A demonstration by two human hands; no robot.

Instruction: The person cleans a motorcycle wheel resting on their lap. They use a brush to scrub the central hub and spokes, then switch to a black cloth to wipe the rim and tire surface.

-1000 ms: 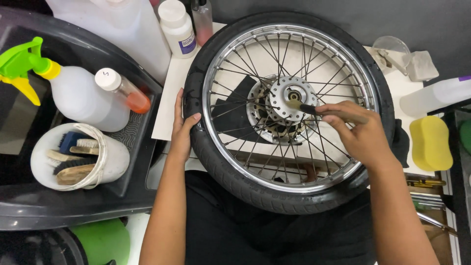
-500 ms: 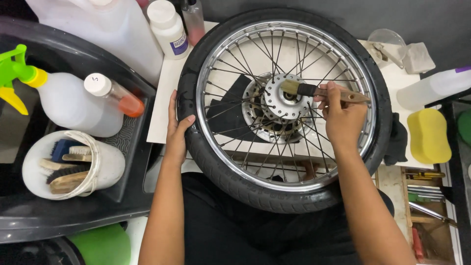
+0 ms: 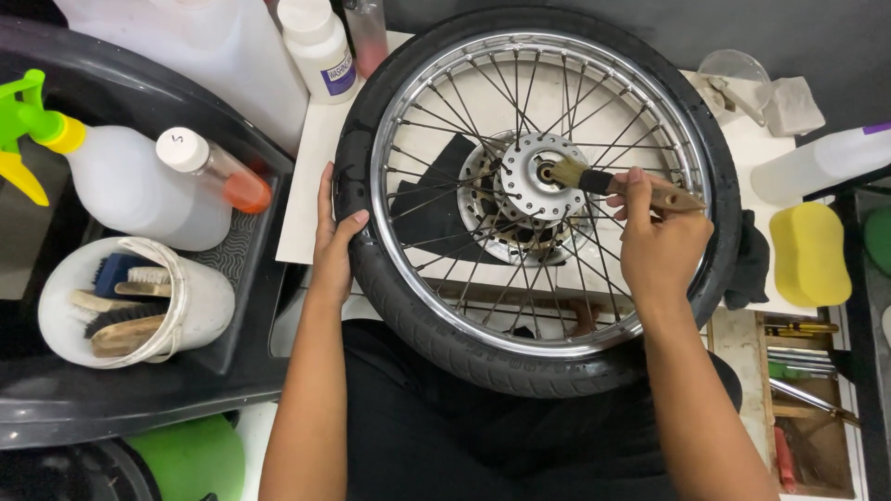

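— What is the right hand (image 3: 654,246) doing?
— It is gripping a wooden-handled paintbrush (image 3: 624,186); the fingers (image 3: 635,190) are curling tightly around the handle, and the bristles are pointing away from the fingertips onto the centre of the hub (image 3: 536,176) of the spoked motorcycle wheel (image 3: 534,199)

— And the left hand (image 3: 332,246)?
— It is resting on the outer edge of the black tyre (image 3: 436,329); the fingers are lying close together and curving over the tread, the thumb pressing on the sidewall just beside the chrome rim (image 3: 419,288)

— What is lying around the fingers?
— The wheel is lying flat on a white board (image 3: 311,176) between both hands; well beyond the left hand's knuckles a white tub of brushes (image 3: 139,301) and a clear spray bottle with a green trigger (image 3: 102,172) are standing in a dark tray (image 3: 111,394); past the right hand's knuckles a yellow sponge (image 3: 809,252) is lying, near a black cloth (image 3: 750,260)
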